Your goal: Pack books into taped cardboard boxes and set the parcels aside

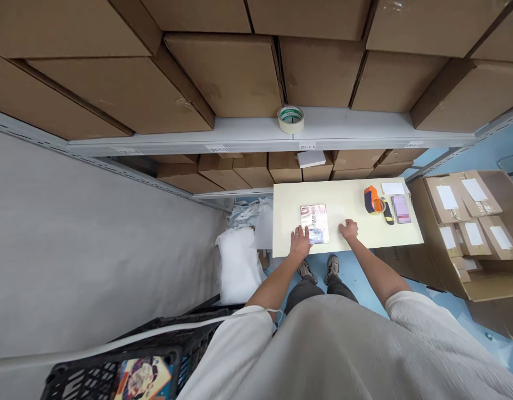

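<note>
A flat, glossy, book-like item (315, 223) with a pinkish top and bluish bottom lies on the pale table (343, 194). My left hand (300, 243) rests at its lower left corner, fingers stretched out and touching its cover. To the right of the item, my right hand (348, 229) is on the tabletop with its fingers curled closed. Whether anything is inside those fingers is hidden. Further right lie an orange and dark blue tape dispenser (373, 200), a black and yellow object (388, 213), a white label stack (392, 188) and a blurred purple item (401, 208).
Cardboard boxes (227, 75) fill the shelf above, where a tape roll (290, 120) sits at the edge. An open carton (452, 266) with labelled packages stands right. White packing sheets (238, 265) are left of the table. A black crate (177, 355) is at lower left.
</note>
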Available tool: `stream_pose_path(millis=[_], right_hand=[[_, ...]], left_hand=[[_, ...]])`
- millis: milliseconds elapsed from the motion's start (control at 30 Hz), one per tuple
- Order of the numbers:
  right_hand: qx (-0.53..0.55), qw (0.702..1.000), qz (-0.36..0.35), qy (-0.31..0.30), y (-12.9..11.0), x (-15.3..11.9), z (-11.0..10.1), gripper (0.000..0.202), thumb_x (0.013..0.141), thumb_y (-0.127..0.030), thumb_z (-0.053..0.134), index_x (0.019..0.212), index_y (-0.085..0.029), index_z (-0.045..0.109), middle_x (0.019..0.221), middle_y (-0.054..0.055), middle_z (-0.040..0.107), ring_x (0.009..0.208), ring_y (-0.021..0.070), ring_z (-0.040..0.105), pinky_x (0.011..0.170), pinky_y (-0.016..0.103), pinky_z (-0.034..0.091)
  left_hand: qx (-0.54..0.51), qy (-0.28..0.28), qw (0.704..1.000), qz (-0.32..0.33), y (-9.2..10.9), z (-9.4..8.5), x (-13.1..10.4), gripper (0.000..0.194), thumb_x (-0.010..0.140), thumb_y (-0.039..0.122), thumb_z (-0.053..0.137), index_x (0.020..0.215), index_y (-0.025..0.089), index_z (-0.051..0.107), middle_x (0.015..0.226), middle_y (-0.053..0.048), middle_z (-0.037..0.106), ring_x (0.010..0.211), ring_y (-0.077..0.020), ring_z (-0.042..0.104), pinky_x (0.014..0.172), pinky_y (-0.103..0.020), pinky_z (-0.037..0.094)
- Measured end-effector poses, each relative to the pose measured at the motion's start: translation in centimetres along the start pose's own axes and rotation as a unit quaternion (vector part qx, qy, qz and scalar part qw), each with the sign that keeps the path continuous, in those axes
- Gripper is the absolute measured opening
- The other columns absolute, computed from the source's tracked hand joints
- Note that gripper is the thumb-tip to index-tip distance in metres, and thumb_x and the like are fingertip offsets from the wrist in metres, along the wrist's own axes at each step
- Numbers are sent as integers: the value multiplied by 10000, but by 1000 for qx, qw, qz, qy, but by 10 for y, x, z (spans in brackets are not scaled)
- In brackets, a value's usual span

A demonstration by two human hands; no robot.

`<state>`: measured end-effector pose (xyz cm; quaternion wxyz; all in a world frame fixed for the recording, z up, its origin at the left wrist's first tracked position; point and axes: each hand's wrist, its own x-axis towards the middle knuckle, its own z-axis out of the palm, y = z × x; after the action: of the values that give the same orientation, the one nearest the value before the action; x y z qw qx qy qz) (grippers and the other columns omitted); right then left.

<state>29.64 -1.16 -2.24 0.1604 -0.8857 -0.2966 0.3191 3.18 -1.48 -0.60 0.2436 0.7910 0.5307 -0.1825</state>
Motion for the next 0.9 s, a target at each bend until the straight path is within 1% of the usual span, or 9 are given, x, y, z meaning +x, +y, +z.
stream_pose_path(millis=[167, 267, 333, 400, 467, 567, 667, 767, 900], right_hand=[[9, 999, 40, -5, -5, 5, 2, 348, 788, -317, 756, 1116, -229, 679, 1244, 161, 667, 1185, 366, 647, 1046, 529, 501], [19, 998, 57, -15, -8, 4, 0, 352, 799, -313, 757, 1129, -248, 653, 1067, 105, 717, 1124, 348, 669, 1078, 572, 463], [-4, 998, 54, -20, -10, 3, -2, 259, 809, -320, 745, 1045, -247, 670, 1021, 101, 721, 1139, 358, 663, 1086, 597, 439], [-29, 999, 26, -7, -12, 1, -5, 142, 807, -323, 732, 905, -237, 674, 1034, 118, 713, 1149, 364, 654, 1059, 574, 452], [-28, 999, -27, -9, -17, -4, -6, 88, 820, -310, 696, 833, -233, 657, 1013, 109, 709, 1081, 327, 668, 993, 487, 491], [-7, 991, -123, -61, -29, -16, 0, 44, 858, -279, 631, 853, -238, 647, 925, 54, 712, 932, 247, 669, 862, 346, 504], [-13, 976, -194, -96, -48, -32, 16, 47, 881, -268, 625, 875, -235, 659, 922, 30, 724, 896, 211, 655, 806, 287, 484], [-44, 965, -227, -124, -64, -43, 36, 45, 893, -235, 650, 899, -217, 690, 951, 35, 739, 893, 188, 653, 800, 260, 474], [-101, 954, -232, -160, -73, -45, 53, 117, 927, -205, 644, 932, -175, 757, 992, 74, 779, 917, 188, 685, 810, 247, 476]], left_hand=[[9, -4, 1000, 1, -2, 0, -1, 958, 1044, 428, 538, 1784, 187, -20, 1816, -236, 197, 1692, -404, 185, 1348, -618, 179], [9, -9, 1000, -1, -4, -1, -2, 961, 1041, 428, 544, 1785, 203, -21, 1819, -223, 199, 1694, -397, 182, 1351, -612, 173], [6, -11, 1000, -1, -4, -2, -3, 959, 1038, 432, 550, 1787, 202, -5, 1820, -220, 201, 1694, -399, 182, 1354, -610, 165], [3, -12, 1000, -2, -5, -3, -4, 944, 1038, 430, 546, 1788, 191, 24, 1823, -222, 191, 1695, -396, 178, 1356, -601, 166], [-2, -17, 1000, -5, -5, -4, -6, 929, 1038, 431, 543, 1786, 172, 57, 1828, -226, 166, 1699, -387, 168, 1358, -581, 171], [-17, -33, 999, -1, -9, -7, -7, 972, 1009, 436, 581, 1782, 167, 59, 1836, -226, 114, 1706, -381, 137, 1357, -564, 175], [-27, -41, 999, 9, -14, -10, -8, 1009, 979, 416, 594, 1781, 205, 18, 1842, -208, 101, 1709, -376, 122, 1350, -577, 178], [-38, -42, 998, 14, -18, -12, -8, 950, 983, 380, 560, 1779, 216, 67, 1846, -186, 115, 1707, -362, 145, 1347, -554, 198], [-66, -25, 997, 6, -19, -14, -9, 876, 979, 312, 541, 1762, 195, 167, 1839, -181, 170, 1690, -365, 214, 1328, -533, 264]])
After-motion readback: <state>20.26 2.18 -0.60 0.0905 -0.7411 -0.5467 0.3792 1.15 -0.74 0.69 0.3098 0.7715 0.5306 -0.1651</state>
